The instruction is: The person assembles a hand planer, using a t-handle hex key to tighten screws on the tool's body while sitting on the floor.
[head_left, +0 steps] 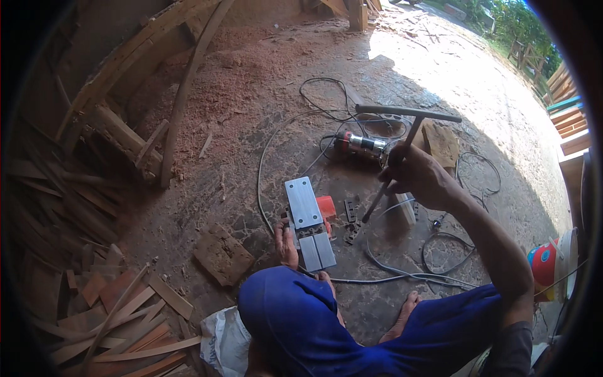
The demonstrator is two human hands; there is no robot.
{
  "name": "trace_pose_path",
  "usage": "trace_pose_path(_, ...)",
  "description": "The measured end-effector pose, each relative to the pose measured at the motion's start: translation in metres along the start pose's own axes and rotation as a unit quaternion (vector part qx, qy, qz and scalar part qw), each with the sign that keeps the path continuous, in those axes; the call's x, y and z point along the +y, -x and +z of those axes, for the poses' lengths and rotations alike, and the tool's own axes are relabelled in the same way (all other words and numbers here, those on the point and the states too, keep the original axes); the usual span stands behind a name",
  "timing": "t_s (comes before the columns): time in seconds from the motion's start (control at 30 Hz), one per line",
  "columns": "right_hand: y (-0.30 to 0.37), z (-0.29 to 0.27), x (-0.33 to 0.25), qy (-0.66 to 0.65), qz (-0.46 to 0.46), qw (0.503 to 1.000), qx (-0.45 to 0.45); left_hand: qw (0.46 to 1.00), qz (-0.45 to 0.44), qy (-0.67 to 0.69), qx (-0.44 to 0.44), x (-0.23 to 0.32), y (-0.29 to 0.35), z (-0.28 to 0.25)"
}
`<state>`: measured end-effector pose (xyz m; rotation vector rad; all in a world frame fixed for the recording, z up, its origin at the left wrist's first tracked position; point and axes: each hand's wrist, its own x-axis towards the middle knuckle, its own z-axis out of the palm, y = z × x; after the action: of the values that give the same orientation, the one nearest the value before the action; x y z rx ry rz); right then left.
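An electric hand planer (303,202) with an orange body lies sole up on the floor, its two silver plates facing me. My left hand (287,247) rests against the planer's left side, fingers curled at its edge; the legs hide part of that arm. Raised to the right of the planer, my right hand (419,177) is closed round the shaft of a T-handle wrench (419,114). The wrench's crossbar is up, and its lower tip hangs apart from the planer. Small dark metal pieces (350,211) lie on the floor just right of the planer.
A corded cylindrical power tool (362,144) lies ahead, near a wooden block (441,144). Cables (260,182) loop across the floor. Another block (223,254) sits at left, above scrap wood strips (135,314). Sawdust (232,75) covers the back; a bucket (553,265) stands right.
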<state>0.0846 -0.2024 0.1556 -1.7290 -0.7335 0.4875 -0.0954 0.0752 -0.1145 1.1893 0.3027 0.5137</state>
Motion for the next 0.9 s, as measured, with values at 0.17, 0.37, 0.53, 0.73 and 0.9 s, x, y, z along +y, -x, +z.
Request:
trace_pose_path(0.17,-0.015,0.072,-0.017,0.157,-0.156,0.972,0.085,0.997,-0.033,0.065,-0.013,0.026,0.01,0.028)
trace_pose_path(0.37,-0.012,0.124,0.017,0.116,-0.195,0.969,0.095,0.995,0.008,-0.093,0.039,0.002,0.008,0.006)
trace_pose_path(0.53,-0.018,0.131,0.021,0.066,-0.177,0.979,0.083,0.992,0.037,-0.117,0.033,-0.005,0.006,-0.002)
trace_pose_path(0.73,-0.022,0.138,0.024,0.088,-0.121,0.987,0.051,0.994,0.045,-0.094,0.034,-0.005,0.005,0.0)
trace_pose_path(0.9,-0.026,0.139,0.028,0.062,-0.14,0.988,0.031,0.996,0.033,-0.082,0.032,-0.008,0.007,-0.003)
